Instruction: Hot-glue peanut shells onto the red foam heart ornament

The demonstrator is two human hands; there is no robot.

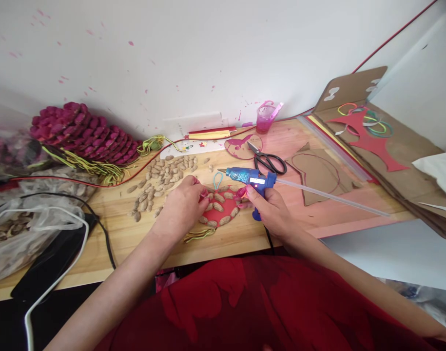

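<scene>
A blue glue gun (244,176) with a long clear glue stick is in my right hand (272,210). Its nozzle points left, over the top of a red piece (228,205) with several peanuts set on it. The piece has a light-blue loop (218,180) at its top and a yellow-green tassel (200,235) at its bottom. My left hand (184,202) is at the piece's left edge, its fingers pinched near the peanuts; what lies between the fingertips is hidden. Loose peanuts (164,174) are spread behind and left of my left hand.
Black-handled scissors (269,163) and cut cardboard (316,170) lie right of the piece. Behind stands a cup of pink liquid (265,118). Finished magenta pieces (82,134), a plastic bag (25,229) and cables (86,222) are on the left; a cardboard box (409,141) is at right.
</scene>
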